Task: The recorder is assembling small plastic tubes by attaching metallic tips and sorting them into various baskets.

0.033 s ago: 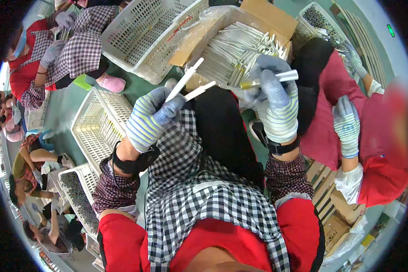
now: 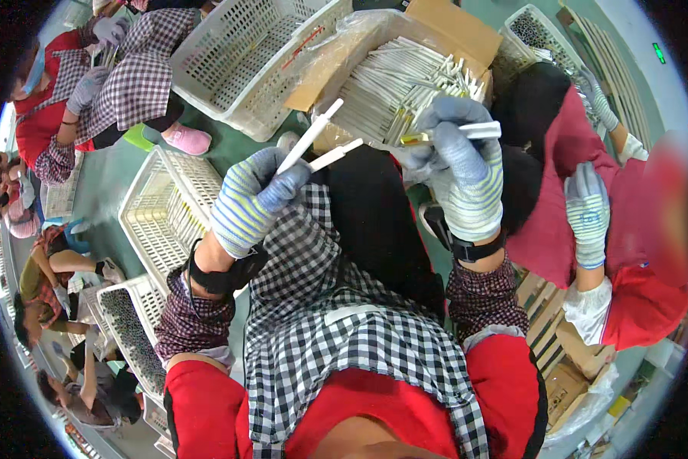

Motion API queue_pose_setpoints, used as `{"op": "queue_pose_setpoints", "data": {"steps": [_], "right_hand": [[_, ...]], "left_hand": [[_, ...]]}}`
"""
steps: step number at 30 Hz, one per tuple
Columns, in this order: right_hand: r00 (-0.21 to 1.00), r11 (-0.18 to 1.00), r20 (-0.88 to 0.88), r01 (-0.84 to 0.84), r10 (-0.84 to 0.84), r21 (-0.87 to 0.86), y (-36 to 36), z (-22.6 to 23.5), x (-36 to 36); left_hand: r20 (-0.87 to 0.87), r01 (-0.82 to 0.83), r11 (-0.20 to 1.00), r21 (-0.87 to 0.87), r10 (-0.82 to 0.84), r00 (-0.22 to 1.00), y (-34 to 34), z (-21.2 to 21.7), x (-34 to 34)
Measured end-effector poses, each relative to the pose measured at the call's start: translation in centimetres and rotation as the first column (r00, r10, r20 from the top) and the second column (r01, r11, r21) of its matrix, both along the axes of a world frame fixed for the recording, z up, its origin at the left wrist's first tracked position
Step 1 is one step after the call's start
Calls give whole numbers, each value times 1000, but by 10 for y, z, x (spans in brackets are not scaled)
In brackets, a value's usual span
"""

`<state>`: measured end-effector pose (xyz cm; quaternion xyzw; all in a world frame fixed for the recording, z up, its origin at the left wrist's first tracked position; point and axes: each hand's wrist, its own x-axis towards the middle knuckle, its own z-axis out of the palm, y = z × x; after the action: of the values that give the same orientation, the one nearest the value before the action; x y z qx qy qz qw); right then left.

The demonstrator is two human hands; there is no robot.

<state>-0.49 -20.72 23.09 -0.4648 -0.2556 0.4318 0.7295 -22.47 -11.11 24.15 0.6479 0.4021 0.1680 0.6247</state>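
Overhead, two white sticks [image 2: 318, 145] were gripped in the left hand [image 2: 250, 200], long axes slanting up-right toward the right hand [image 2: 460, 177], whose fingers were closed round a third stick [image 2: 466, 131] lying level

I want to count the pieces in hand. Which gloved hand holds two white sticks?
The left hand: two white sticks fan out from its fingers. The right hand holds one.

Open brown cardboard box [image 2: 451, 27], lined with a clear plastic bag [image 2: 359, 34], stands top centre. Flat brown cardboard cartons [image 2: 562, 344] lie lower right.
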Motion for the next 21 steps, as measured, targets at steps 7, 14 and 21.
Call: {"op": "queue_pose_setpoints", "data": {"steps": [7,14,21], "right_hand": [[933,935,-87,-341,350,100,3,-18,-11],[943,939,4,-329,332,-103,3,-6,-13],[932,939,-114,-343,345,32,8,-24,-31]], "left_hand": [[-70,116,986,120,-108,992,2,3,-14],[-71,32,987,159,-21,997,12,-3,-41],[-118,161,973,164,-142,983,17,-5,-46]]}}
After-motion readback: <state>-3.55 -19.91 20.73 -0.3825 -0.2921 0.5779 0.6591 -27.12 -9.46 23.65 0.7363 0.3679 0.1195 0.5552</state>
